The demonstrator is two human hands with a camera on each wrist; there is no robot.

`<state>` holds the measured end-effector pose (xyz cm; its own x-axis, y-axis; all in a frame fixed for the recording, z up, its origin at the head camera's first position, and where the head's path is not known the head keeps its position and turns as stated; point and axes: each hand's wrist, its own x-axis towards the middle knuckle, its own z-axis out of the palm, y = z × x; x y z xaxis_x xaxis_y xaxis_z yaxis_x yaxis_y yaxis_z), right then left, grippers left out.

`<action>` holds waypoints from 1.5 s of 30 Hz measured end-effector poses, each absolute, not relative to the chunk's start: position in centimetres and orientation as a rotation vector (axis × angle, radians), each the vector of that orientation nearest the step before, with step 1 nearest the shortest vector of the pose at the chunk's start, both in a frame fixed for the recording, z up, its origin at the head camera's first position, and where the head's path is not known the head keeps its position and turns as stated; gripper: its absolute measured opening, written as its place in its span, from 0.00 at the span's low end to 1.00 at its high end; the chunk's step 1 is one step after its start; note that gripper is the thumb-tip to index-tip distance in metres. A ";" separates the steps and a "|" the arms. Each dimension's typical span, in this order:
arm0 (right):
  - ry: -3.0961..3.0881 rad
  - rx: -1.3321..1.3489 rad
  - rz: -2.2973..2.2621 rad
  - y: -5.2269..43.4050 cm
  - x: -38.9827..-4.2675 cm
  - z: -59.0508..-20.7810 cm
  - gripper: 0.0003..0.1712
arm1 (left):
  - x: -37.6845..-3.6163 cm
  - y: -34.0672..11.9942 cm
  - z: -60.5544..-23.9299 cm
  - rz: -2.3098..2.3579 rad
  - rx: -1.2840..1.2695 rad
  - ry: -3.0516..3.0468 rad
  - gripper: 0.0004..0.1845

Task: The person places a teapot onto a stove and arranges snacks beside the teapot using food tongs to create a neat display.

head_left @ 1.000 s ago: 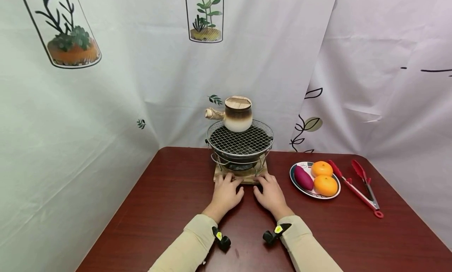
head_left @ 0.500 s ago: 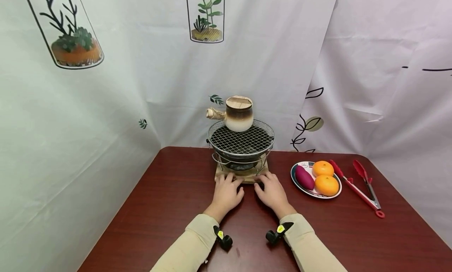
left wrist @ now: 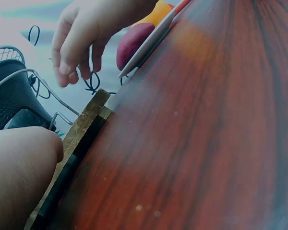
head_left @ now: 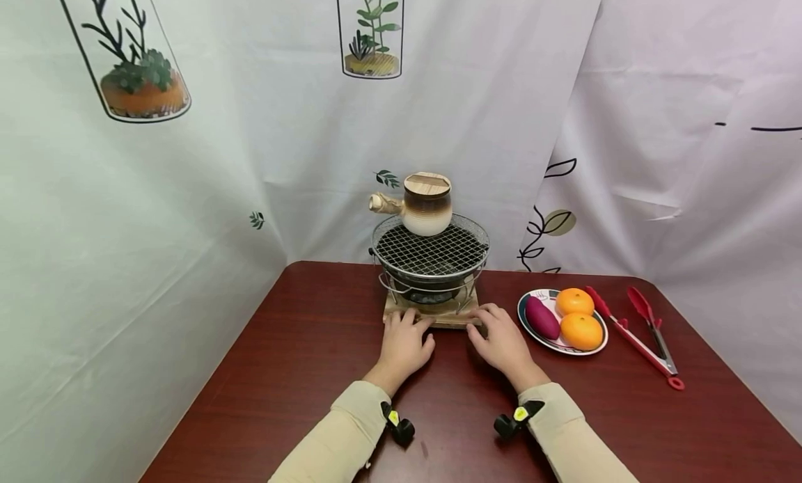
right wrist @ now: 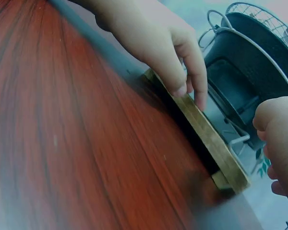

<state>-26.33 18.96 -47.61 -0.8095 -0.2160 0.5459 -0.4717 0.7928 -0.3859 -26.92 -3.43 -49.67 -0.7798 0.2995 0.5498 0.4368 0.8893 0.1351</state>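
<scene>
My left hand (head_left: 403, 347) rests at the front edge of a wooden board (head_left: 446, 320), its fingertips on the wood and its thumb spread to the side. In the right wrist view, that left hand (right wrist: 156, 43) has thumb and fingertips right at the board's edge (right wrist: 201, 127). My right hand (head_left: 503, 342) hovers near the board's right front corner, fingers loosely bent and holding nothing. A round charcoal grill (head_left: 432, 260) with a wire mesh top stands on the board. On the mesh sits a brown-and-white pot (head_left: 427, 214) with a wooden lid and side handle.
To the right on the dark red table (head_left: 301, 371) is a plate (head_left: 523, 319) with a purple sweet potato (head_left: 542, 319) and two oranges (head_left: 580, 331). Red-tipped tongs (head_left: 642, 345) lie spread beyond it. A white printed curtain (head_left: 301, 135) closes off the back.
My right hand has come off the board's front edge and shifted to the right. The left hand, grill and pot keep their places; the head view has shifted slightly.
</scene>
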 end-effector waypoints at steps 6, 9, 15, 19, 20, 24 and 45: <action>-2.499 0.510 0.690 21.3 -25.6 -47.3 0.13 | -26.9 -3.5 -49.7 -0.322 -0.532 -2.524 0.17; -2.500 0.526 0.654 22.5 -25.0 -46.9 0.15 | -26.9 -3.5 -49.8 -0.313 -0.530 -2.524 0.17; -2.460 0.551 0.599 25.0 -23.9 -45.9 0.18 | -26.9 -3.6 -49.8 -0.309 -0.530 -2.535 0.17; -2.416 0.533 0.595 27.0 -23.5 -45.6 0.18 | -26.9 -3.5 -49.7 -0.320 -0.528 -2.548 0.18; -2.410 0.520 0.599 27.5 -23.4 -45.6 0.19 | -26.9 -3.5 -49.7 -0.318 -0.527 -2.552 0.18; -2.401 0.446 0.610 29.6 -22.9 -45.7 0.24 | -27.0 -3.5 -49.7 -0.312 -0.532 -2.560 0.18; -2.406 0.077 0.596 39.0 -21.9 -46.7 0.26 | -26.8 -3.6 -49.7 -0.278 -0.538 -2.589 0.19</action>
